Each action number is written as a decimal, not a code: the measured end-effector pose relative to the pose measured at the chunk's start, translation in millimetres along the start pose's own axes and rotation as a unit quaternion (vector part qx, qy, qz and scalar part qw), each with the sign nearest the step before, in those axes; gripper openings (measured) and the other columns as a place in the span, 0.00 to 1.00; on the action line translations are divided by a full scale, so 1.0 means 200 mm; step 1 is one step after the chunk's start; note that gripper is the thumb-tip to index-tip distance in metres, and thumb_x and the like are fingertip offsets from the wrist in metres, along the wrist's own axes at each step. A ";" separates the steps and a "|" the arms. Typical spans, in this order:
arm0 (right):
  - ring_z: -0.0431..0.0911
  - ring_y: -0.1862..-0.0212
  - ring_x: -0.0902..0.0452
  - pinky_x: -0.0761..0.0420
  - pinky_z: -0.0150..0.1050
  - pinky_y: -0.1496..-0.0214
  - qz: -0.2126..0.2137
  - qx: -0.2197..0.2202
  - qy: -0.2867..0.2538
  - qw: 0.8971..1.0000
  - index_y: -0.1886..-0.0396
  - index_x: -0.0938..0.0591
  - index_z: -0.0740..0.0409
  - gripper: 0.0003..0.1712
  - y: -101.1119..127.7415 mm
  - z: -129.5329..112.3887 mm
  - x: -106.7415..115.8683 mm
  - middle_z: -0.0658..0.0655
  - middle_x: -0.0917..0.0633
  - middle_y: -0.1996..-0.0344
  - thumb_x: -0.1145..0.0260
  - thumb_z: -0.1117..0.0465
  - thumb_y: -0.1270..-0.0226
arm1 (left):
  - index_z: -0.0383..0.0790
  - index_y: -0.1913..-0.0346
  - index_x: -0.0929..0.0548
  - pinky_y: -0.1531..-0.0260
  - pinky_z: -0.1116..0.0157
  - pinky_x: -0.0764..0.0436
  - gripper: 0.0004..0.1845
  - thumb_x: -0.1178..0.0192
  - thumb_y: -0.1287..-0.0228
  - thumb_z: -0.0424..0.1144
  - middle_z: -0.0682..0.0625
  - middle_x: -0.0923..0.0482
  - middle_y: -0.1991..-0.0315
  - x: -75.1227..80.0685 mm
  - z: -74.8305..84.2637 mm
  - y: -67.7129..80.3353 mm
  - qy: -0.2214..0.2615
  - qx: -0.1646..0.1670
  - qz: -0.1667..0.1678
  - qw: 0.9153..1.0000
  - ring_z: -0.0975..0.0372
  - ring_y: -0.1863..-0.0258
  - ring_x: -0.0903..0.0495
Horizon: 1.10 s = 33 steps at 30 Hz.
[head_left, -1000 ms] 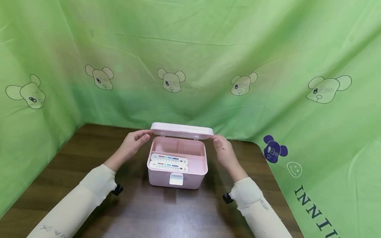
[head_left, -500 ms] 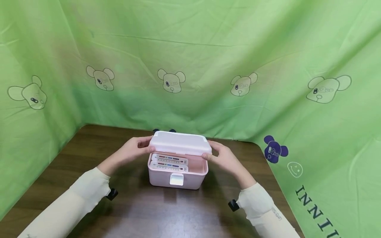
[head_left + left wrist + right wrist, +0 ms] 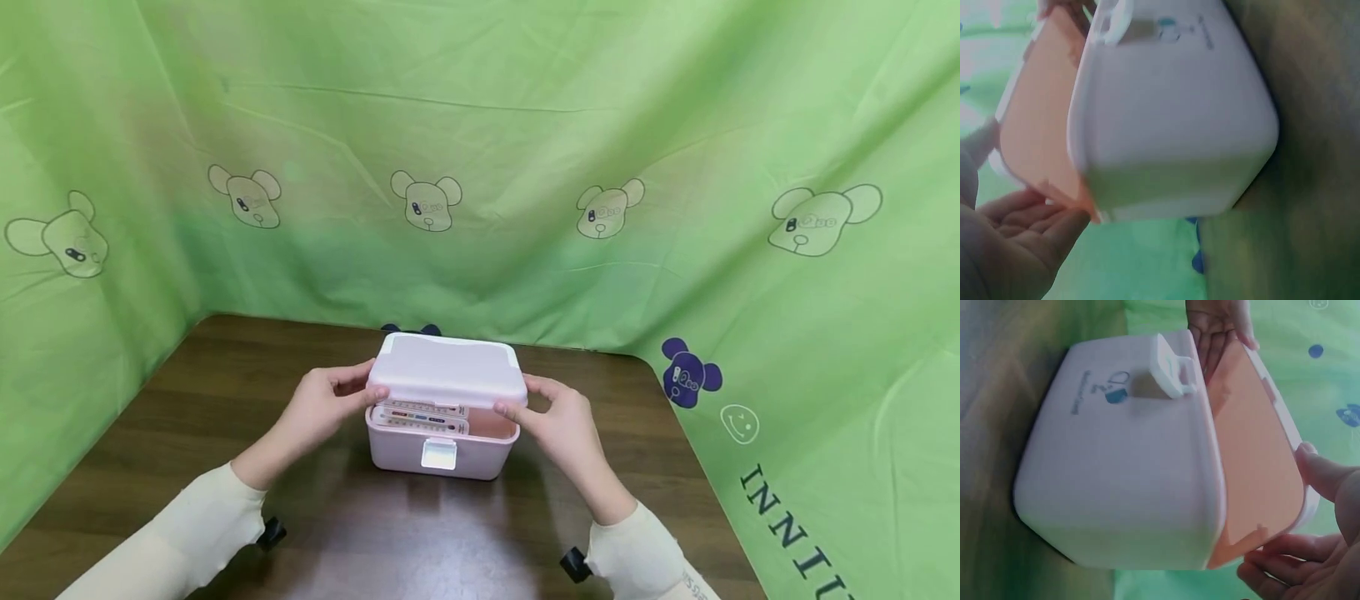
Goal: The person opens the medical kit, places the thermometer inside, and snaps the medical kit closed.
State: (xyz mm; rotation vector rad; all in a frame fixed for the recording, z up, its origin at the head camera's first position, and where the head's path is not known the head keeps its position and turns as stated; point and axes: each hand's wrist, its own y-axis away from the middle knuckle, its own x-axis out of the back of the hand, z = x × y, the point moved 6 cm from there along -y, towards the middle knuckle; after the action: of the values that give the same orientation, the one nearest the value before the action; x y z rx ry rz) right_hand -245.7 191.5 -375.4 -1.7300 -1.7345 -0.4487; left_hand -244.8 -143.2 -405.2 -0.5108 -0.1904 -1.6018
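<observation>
Nearest the camera, two cream sleeves [image 3: 202, 533] come in from the bottom corners of the head view over a dark wooden table [image 3: 187, 400]. Just beyond them, a pink box [image 3: 438, 454] stands on the table about midway between the arms, its white latch [image 3: 438, 454] facing the person. The left hand [image 3: 324, 406] holds the left end of the lid [image 3: 447, 373], fingers curled round the edge with the thumb on top; the left wrist view shows fingertips [image 3: 1063, 215] under the lid's [image 3: 1038, 119] rim beside the box [image 3: 1166, 119]. The right hand [image 3: 553, 417] grips the lid's right end the same way, fingers below and thumb above; in the right wrist view its fingers [image 3: 1272, 565] and thumb pinch the near corner of the lid [image 3: 1260, 456], which stands at an angle off the box [image 3: 1122, 456], hinged at the far side. The lid is tilted partway down, leaving a gap at the front through which white strips [image 3: 420, 414] with coloured marks show inside the box. Behind the table hangs a green cloth [image 3: 480, 125] printed with pale bear heads [image 3: 426, 200], and a dark blue bear [image 3: 688, 375] is on the right.
</observation>
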 end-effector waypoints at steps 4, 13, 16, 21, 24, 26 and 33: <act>0.51 0.33 0.23 0.29 0.52 0.26 0.028 0.008 -0.023 0.999 0.43 0.13 0.58 0.35 0.02 0.02 -0.03 0.55 0.14 0.41 0.17 0.44 0.48 | 0.39 0.36 0.18 0.54 0.72 0.14 0.33 0.24 0.42 0.51 0.48 0.19 0.37 -0.02 -0.01 0.03 0.024 -0.009 0.030 0.999 0.58 0.46 0.14; 0.50 0.33 0.22 0.29 0.50 0.26 0.075 0.029 -0.062 0.995 0.42 0.13 0.59 0.33 -0.07 0.08 -0.10 0.55 0.14 0.40 0.16 0.51 0.48 | 0.35 0.36 0.18 0.55 0.74 0.15 0.33 0.23 0.42 0.47 0.46 0.20 0.37 -0.04 -0.04 -0.03 0.035 -0.026 0.069 0.997 0.56 0.45 0.15; 0.50 0.33 0.23 0.30 0.49 0.26 0.083 0.033 -0.074 0.993 0.42 0.13 0.60 0.33 -0.10 0.11 -0.13 0.56 0.14 0.40 0.16 0.54 0.48 | 0.35 0.36 0.19 0.55 0.76 0.16 0.33 0.23 0.42 0.46 0.46 0.20 0.36 -0.05 -0.07 -0.06 0.038 -0.029 0.074 0.996 0.56 0.44 0.15; 0.49 0.32 0.24 0.30 0.47 0.25 0.093 0.034 -0.090 0.991 0.41 0.14 0.59 0.34 -0.14 0.14 -0.17 0.54 0.15 0.39 0.15 0.54 0.49 | 0.35 0.34 0.20 0.50 0.71 0.15 0.34 0.23 0.42 0.45 0.45 0.20 0.37 -0.08 -0.12 -0.10 0.053 -0.032 0.081 0.995 0.56 0.42 0.17; 0.49 0.31 0.25 0.31 0.47 0.25 0.096 0.034 -0.097 0.990 0.41 0.14 0.60 0.34 -0.15 0.16 -0.19 0.55 0.15 0.38 0.16 0.54 0.48 | 0.34 0.34 0.21 0.45 0.64 0.16 0.34 0.23 0.42 0.44 0.44 0.21 0.36 -0.09 -0.14 -0.12 0.067 -0.032 0.084 0.994 0.55 0.40 0.18; 0.49 0.31 0.25 0.31 0.47 0.25 0.098 0.032 -0.099 0.990 0.41 0.14 0.60 0.34 -0.16 0.17 -0.20 0.54 0.16 0.38 0.16 0.55 0.48 | 0.34 0.35 0.21 0.43 0.59 0.17 0.34 0.23 0.42 0.43 0.44 0.22 0.36 -0.10 -0.15 -0.12 0.072 -0.032 0.086 0.993 0.55 0.38 0.20; 0.48 0.31 0.25 0.31 0.47 0.25 0.111 0.022 -0.098 0.989 0.41 0.14 0.59 0.33 -0.16 0.20 -0.22 0.52 0.15 0.39 0.16 0.56 0.48 | 0.34 0.34 0.21 0.43 0.60 0.17 0.33 0.23 0.41 0.40 0.45 0.22 0.35 -0.13 -0.17 -0.13 0.083 -0.034 0.098 0.991 0.55 0.39 0.19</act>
State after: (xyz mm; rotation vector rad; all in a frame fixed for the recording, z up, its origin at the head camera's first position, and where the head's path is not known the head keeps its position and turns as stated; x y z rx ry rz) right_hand -287.9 181.1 -427.3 -1.9626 -1.6426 -0.1444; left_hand -277.2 -131.7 -441.0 -0.4324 0.0396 -1.4546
